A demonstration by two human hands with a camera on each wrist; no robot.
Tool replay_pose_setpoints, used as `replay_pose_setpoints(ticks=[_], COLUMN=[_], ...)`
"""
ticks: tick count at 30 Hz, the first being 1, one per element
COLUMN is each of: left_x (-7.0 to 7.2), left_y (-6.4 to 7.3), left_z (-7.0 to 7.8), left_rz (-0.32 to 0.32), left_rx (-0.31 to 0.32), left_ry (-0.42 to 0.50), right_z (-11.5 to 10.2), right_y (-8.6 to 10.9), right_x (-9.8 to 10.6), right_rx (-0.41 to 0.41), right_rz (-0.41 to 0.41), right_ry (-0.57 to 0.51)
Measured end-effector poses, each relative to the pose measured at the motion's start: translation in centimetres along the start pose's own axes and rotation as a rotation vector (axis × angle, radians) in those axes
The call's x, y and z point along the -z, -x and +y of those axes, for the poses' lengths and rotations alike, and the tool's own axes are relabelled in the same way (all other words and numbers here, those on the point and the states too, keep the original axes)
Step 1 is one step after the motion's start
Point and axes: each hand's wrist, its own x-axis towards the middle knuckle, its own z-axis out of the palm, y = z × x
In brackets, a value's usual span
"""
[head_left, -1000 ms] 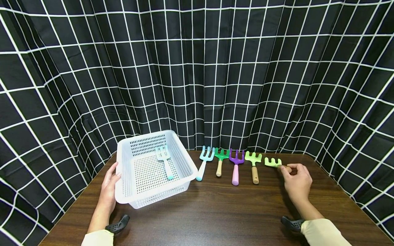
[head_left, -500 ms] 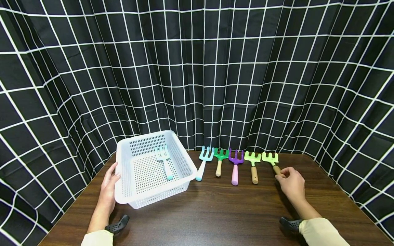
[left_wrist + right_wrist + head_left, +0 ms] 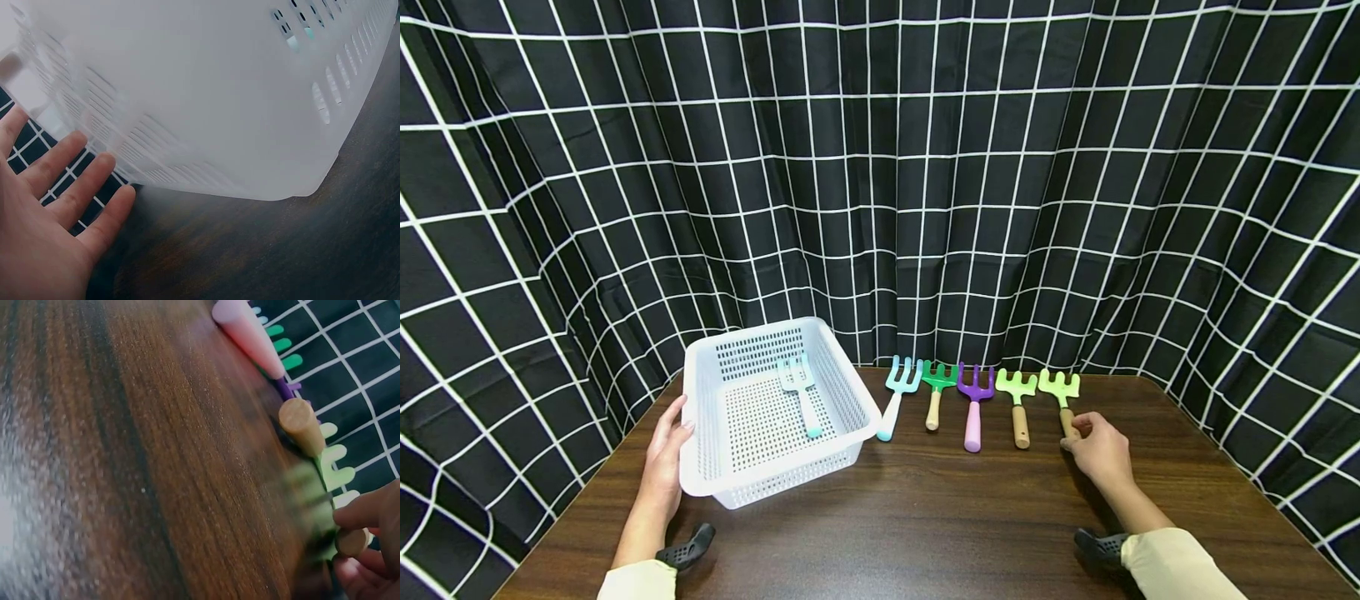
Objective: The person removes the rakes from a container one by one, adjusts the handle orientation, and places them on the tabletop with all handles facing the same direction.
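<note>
We judge the work barely begun — one pale-blue toy fork (image 3: 800, 392) lies in the white basket (image 3: 853, 398) that our flat, relaxed left hand (image 3: 667, 450) steadies, while our right hand (image 3: 1096, 452) pinches the wooden handle of the light-green garden fork (image 3: 1060, 388) — last of five lined up on the counter (image 3: 925, 517).

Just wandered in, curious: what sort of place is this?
Probably a staged recording booth: a black grid curtain wraps a wooden table holding a white basket and toy garden forks in a neat row.
</note>
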Motion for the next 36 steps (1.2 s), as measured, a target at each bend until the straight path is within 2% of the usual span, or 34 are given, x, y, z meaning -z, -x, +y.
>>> replay_pose_setpoints(ticks=[10,27,36], left_x=[0.0,-0.1,-0.2], left_y=[-0.1,0.0,0.1], left_z=[0.1,0.3,0.2], left_rz=[0.009,0.032,0.018], left_rx=[0.009,0.044,0.025], left_ry=[-0.009,-0.026,-0.012], right_z=[-0.1,-0.1,-0.2], right_y=[-0.6,-1.7,-2.2], right_x=[-0.5,-1.0,-1.1], right_rx=[-0.030,-0.021,-0.016], right_rz=[-0.064,-0.079,-0.063], right_ry=[0.040,0.041,0.042])
